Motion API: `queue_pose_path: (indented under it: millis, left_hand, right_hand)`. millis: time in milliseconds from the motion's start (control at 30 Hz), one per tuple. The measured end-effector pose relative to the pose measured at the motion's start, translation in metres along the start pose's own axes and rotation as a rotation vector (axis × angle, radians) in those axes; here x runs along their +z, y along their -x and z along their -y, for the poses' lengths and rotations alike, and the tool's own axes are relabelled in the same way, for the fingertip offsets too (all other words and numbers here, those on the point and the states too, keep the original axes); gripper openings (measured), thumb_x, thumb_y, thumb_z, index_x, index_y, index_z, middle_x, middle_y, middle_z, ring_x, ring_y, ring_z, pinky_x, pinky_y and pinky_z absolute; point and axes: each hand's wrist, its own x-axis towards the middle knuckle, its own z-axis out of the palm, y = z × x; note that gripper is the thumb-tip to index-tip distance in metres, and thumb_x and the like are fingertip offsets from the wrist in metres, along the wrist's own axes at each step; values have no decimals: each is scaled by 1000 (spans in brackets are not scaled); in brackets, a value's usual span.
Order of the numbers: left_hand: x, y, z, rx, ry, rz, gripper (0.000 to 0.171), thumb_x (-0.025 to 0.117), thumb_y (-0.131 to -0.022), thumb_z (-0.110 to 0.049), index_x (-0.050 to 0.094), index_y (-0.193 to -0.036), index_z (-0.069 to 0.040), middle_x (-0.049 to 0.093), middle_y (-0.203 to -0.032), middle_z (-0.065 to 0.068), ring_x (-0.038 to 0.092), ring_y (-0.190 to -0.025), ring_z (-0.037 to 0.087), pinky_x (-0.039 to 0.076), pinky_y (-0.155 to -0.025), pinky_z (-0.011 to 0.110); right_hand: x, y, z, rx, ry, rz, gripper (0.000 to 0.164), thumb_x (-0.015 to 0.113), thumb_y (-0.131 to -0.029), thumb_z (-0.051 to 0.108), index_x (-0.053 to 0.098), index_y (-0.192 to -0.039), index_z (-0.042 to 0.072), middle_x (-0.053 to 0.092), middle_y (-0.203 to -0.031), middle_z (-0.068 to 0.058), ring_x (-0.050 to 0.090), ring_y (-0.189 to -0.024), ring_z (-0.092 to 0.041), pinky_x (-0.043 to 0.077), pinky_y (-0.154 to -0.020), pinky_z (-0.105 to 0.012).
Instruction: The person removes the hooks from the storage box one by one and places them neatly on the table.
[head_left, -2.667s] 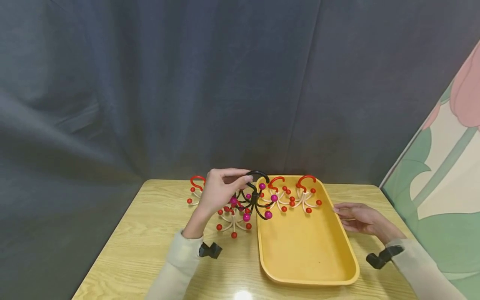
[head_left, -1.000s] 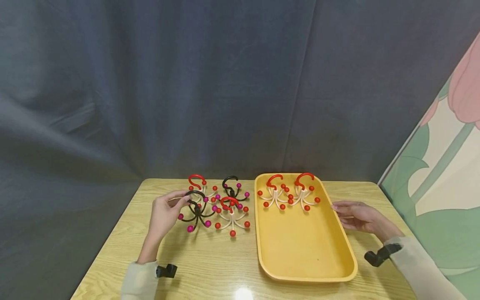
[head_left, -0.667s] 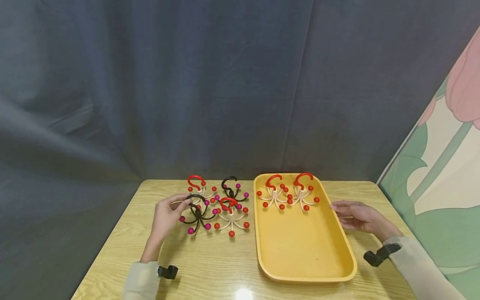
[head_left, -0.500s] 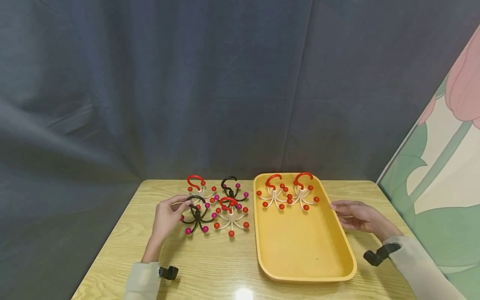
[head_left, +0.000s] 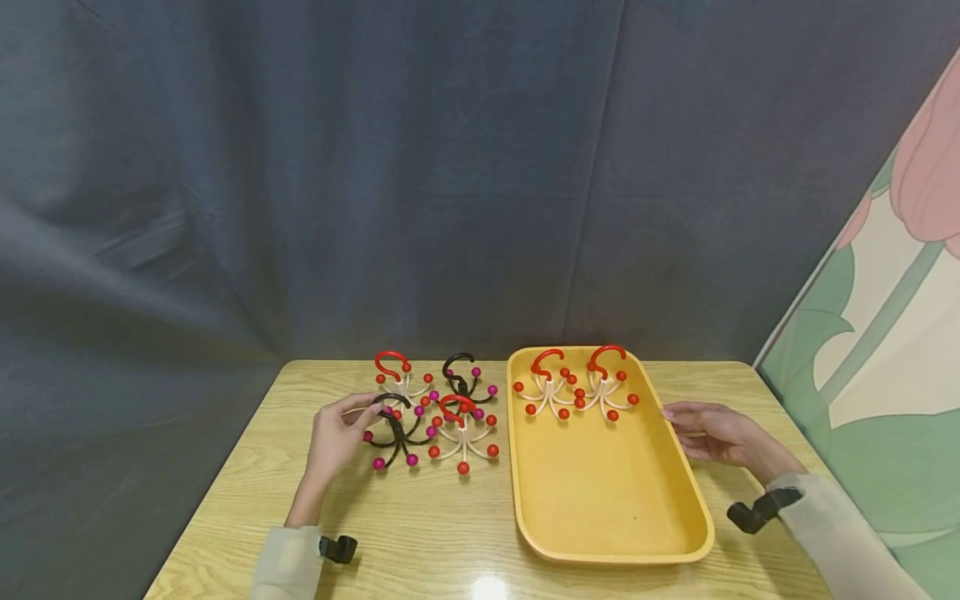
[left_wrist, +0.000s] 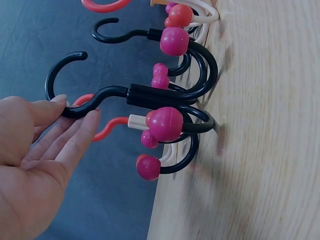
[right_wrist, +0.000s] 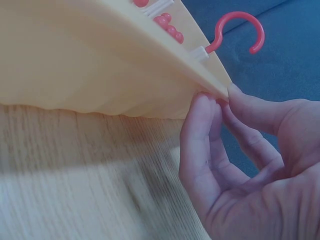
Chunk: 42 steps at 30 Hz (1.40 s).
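Note:
My left hand [head_left: 337, 429] pinches the curved top of a black multi-arm hanging hook [head_left: 397, 429] with magenta ball tips. In the left wrist view, this hook [left_wrist: 155, 95] is upright, its bent arms at the tabletop; whether they bear its full weight I cannot tell. Close around it stand another black hook [head_left: 462, 387] and two white hooks with red tops and red balls, one behind [head_left: 402, 385] and one to the right [head_left: 462, 433]. On the other side, my right hand [head_left: 720, 435] pinches the right rim of a yellow tray [head_left: 611, 492] between thumb and fingers.
At the tray's far end stand two more red-and-white hooks, a left one [head_left: 550, 387] and a right one [head_left: 604, 387]. A wooden table [head_left: 420, 533] carries everything. Behind it hangs a dark curtain [head_left: 450, 208], and a flower-painted panel [head_left: 900, 358] is at the right.
The black hook in my left hand has travelled left from over the tray's left edge, down to the tabletop beside the other hooks. Lately it has only shifted slightly. My right hand stays at the rim.

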Motion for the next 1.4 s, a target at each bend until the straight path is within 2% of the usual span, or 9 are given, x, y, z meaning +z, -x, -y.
queue_pose_path:
  millis: [133,233,367,533,700,833,967,1133,1400]
  left_hand:
    - [-1,0,-1,-10,-19,0,24,73,-100,-13,77,-121,-3,76,-120,24,79,-102,35,51,-57,21]
    - [-3,0,0,-15,-39,-5,25,72,-100,-13,76,-123,-4,76,-122,23,79,-103,35,50,-56,21]
    - [-5,-2,2,-15,-46,-13,24,72,-100,-13,77,-123,-5,76,-125,22,80,-102,32,58,-65,24]
    - [-7,-2,4,-10,-56,-15,24,73,-100,-14,77,-123,-6,77,-123,19,80,-102,27,59,-70,24]
    - [-7,-1,-1,18,-83,1,33,76,-98,-13,73,-129,-5,76,-127,17,74,-117,30,62,-90,25]
    - [-8,0,-16,44,-91,54,42,77,-97,-11,68,-137,-3,69,-140,19,65,-132,36,59,-105,43]
    - [-8,1,-38,82,-147,82,48,79,-95,-17,66,-139,-5,64,-145,19,59,-139,39,53,-111,56]
    - [-1,2,-70,154,-170,72,47,82,-94,-25,69,-137,-9,65,-144,17,58,-138,39,53,-112,55]
    - [16,1,-112,245,-91,118,36,80,-95,-22,73,-130,-18,69,-134,9,62,-133,32,55,-108,55]
  right_hand:
    - [-1,-1,-1,1,-10,5,14,66,-105,25,72,-117,20,80,-100,3,78,-89,-13,66,-84,-33]
    - [-1,-1,-2,-2,-14,9,13,65,-106,25,72,-116,20,80,-100,3,78,-88,-13,66,-84,-33]
    - [0,-1,-2,-6,-13,15,13,64,-106,25,73,-115,21,81,-99,3,78,-88,-13,66,-83,-32]
    - [0,-1,-2,-5,-18,17,12,63,-107,24,73,-113,22,80,-99,3,78,-88,-13,66,-82,-32]
    - [0,-1,-1,-5,-18,16,13,63,-107,24,73,-115,21,81,-99,2,79,-88,-14,66,-81,-32]
    - [1,-1,-1,-7,-17,13,12,64,-107,23,73,-113,21,81,-99,2,79,-88,-14,66,-81,-33]
    - [2,0,0,-8,-15,16,12,63,-107,23,73,-113,20,82,-99,2,80,-88,-14,66,-82,-33]
    - [2,0,1,-6,-16,20,16,63,-107,23,71,-119,15,81,-99,1,79,-88,-14,66,-82,-33]
    - [1,-2,2,-8,18,0,15,64,-106,23,73,-116,15,80,-96,2,78,-85,-12,66,-80,-31]
